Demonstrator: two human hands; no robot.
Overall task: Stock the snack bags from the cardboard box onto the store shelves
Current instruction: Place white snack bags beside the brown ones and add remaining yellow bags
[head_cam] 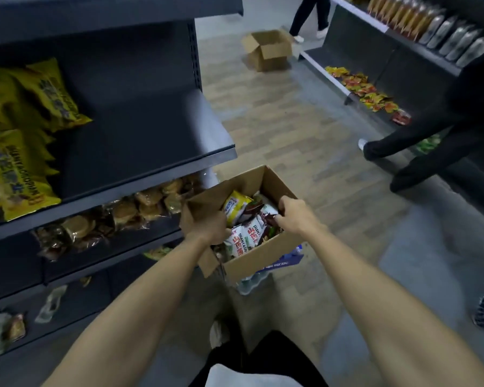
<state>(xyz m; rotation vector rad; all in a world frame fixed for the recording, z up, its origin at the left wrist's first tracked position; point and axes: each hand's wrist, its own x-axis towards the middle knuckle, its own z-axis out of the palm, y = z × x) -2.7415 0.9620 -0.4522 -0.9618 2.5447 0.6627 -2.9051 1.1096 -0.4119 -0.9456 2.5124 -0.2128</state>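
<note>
**A:** What are the two hands doing?

**B:** Both reach into the cardboard box (259,247). The left hand (204,229) is down among the snack bags (245,231), with its fingers curled. They are hidden behind the bags, so I think it grips one, but I cannot tell for sure. The right hand (292,215) has its fingers curled round the top edge of a dark snack bag (270,219) and pinches it.

**A:** Where is the box?

**B:** It sits just beside the dark shelf unit (140,141), on top of a pack of water bottles (263,275) on the floor (291,129). Its flaps are open. The bags inside are white, yellow and brown, piled up.

**A:** What is on the shelves?

**B:** Big yellow bags (25,135) lie at the left of one shelf. The shelf below holds clear packs of round cakes (118,213).

**A:** And the room?

**B:** It is a shop aisle with a wood-look floor. Another open box (268,50) stands farther down. Across the aisle is another shelf (375,32) with rows of bags. A person in black (442,141) leans in there, and another person's legs (309,15) show at the top.
</note>
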